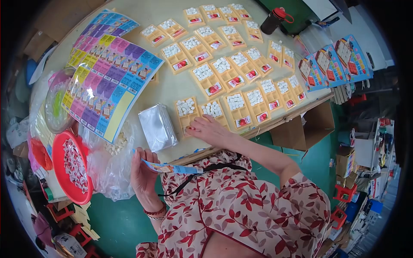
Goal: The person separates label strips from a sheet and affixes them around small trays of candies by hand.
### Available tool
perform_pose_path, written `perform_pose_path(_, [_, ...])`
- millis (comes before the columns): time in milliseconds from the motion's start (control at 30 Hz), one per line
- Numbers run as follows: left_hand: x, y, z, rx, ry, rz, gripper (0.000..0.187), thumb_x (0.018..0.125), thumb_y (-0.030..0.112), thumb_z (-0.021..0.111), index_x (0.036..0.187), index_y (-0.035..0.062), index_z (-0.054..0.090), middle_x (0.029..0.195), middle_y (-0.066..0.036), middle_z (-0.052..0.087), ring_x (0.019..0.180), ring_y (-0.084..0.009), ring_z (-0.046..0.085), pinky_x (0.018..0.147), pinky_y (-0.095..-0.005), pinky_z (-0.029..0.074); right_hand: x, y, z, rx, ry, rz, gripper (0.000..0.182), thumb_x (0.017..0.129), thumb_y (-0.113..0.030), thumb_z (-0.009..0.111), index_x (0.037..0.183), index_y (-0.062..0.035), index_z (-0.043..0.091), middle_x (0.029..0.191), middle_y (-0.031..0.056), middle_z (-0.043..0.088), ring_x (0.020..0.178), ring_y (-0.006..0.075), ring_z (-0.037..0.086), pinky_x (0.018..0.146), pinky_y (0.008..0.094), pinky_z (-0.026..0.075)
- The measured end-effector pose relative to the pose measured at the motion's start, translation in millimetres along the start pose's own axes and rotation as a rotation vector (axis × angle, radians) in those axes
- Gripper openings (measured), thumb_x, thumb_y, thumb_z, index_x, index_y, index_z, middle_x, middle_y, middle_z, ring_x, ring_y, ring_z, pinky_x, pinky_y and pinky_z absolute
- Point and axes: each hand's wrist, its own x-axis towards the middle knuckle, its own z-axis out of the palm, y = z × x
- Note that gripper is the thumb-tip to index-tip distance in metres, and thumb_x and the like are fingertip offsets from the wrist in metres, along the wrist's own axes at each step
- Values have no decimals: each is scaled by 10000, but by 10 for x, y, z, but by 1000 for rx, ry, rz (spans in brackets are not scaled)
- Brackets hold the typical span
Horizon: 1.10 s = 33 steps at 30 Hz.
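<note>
My left hand (144, 174) is closed on the edge of a blue printed card (174, 168), held at the table's front edge, in front of my body. My right hand (210, 130) reaches over the nearest cream tray (181, 118), with its fingers bent down at the lower compartments. A bit of red shows by the fingertips; what they grip is hidden. White cubes (186, 106) fill this tray's upper part. Next to it, another tray of white cubes (212, 108) is partly covered by my right hand. A stack of clear plastic sleeves (157, 127) lies between my hands.
Several filled trays (208, 80) with red strawberry packets stand in rows across the table. Printed sheets (112, 77) lie at left, above a red basin (61, 172) of small packets and a plastic bag (114, 167). A dark bottle (272, 22) and blue boxes (352, 60) stand at right.
</note>
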Motion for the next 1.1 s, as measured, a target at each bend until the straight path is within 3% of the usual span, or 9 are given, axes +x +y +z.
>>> perform_pose_path(267, [-42,-49,-154,-51,16,21,183,919,205,522,825,84,422,734,5,338,717,-131,329,683,-274,322,-81,7,18,-48,43,-55,380,784,-89,508,1164,-74,500,1076,49,507,1078,191,463,940,366,335])
perform_pose_path(333, [-34,-35,-149,-63,-10,20,179,919,199,522,827,81,423,741,2,343,729,-133,336,694,-276,327,-85,-54,4,-24,74,-25,370,771,-100,524,1136,-40,525,1058,55,525,1061,191,472,891,352,392])
perform_pose_path(533, [-41,-12,-171,-66,18,31,183,923,198,516,823,85,413,742,-1,347,740,-142,337,698,-278,334,-146,-84,218,-51,166,-40,364,769,-98,513,1121,-8,529,1073,78,542,1008,210,505,880,340,404])
perform_pose_path(667, [-55,-5,-229,-77,-4,32,185,925,202,515,828,86,408,753,-8,350,745,-150,341,692,-284,343,-144,-109,183,-63,134,-30,361,768,-107,517,1114,-5,531,1077,77,543,1002,209,501,864,339,404])
perform_pose_path(767, [-70,-12,-243,-88,-5,33,186,927,204,511,829,86,405,754,-10,350,746,-152,343,687,-284,348,-134,-162,162,-14,78,20,413,774,-89,502,1176,1,486,1168,100,512,1081,231,478,897,343,381])
perform_pose_path(967, [-81,-21,-201,-96,33,27,191,925,200,509,814,80,410,726,-8,349,719,-143,339,659,-281,335,-48,-211,183,2,71,64,386,762,-89,509,1138,-4,506,1066,93,529,1018,223,493,877,338,379])
perform_pose_path(1100, [-101,8,-208,-88,52,50,178,932,203,502,831,83,418,733,-5,343,721,-142,336,658,-278,337,-81,-239,177,15,177,103,332,758,-87,512,1084,-35,537,1031,75,529,988,215,498,871,339,374])
